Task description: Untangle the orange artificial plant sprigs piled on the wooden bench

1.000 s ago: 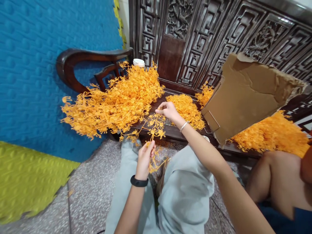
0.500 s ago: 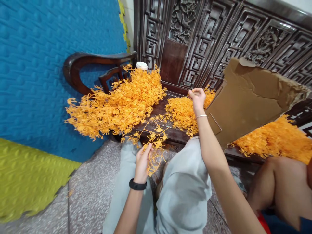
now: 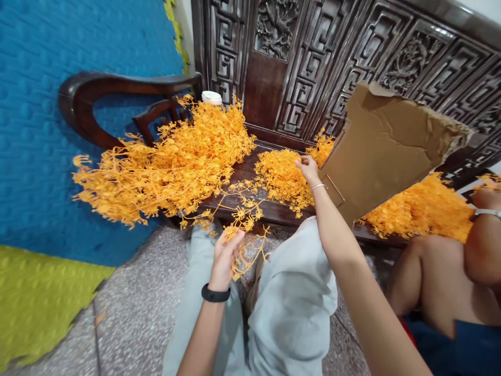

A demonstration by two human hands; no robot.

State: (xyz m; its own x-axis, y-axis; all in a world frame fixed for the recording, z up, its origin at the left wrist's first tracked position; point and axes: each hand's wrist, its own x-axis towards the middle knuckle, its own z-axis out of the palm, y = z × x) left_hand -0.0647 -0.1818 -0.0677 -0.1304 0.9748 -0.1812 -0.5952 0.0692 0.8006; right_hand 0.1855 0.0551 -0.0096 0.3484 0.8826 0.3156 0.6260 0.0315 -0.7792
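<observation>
My left hand (image 3: 224,258), with a black band at the wrist, is closed around an orange plastic branch (image 3: 246,219) with thin stems and small flower-like clusters. The branch hangs above my lap and reaches toward the bench. My right hand (image 3: 308,169) is at a low heap of small orange pieces (image 3: 279,175), its thumb and fingers curled together at the heap's right side. Whatever lies between those fingertips is too small to make out. Left of it, a larger pile of orange branches (image 3: 168,167) spills over the end of the bench.
A brown cardboard sheet (image 3: 383,146) leans on the dark carved wooden bench (image 3: 250,172), right of my right hand. Beyond it lies another orange pile (image 3: 426,209), beside a seated person's knee (image 3: 410,261). A white cup (image 3: 212,97) stands behind the large pile, near the curved armrest (image 3: 78,99).
My right hand has come down onto the small heap. My left hand still holds the branch, slightly turned. The other person's wristed arm now shows at the right. The whole view has shifted a little.
</observation>
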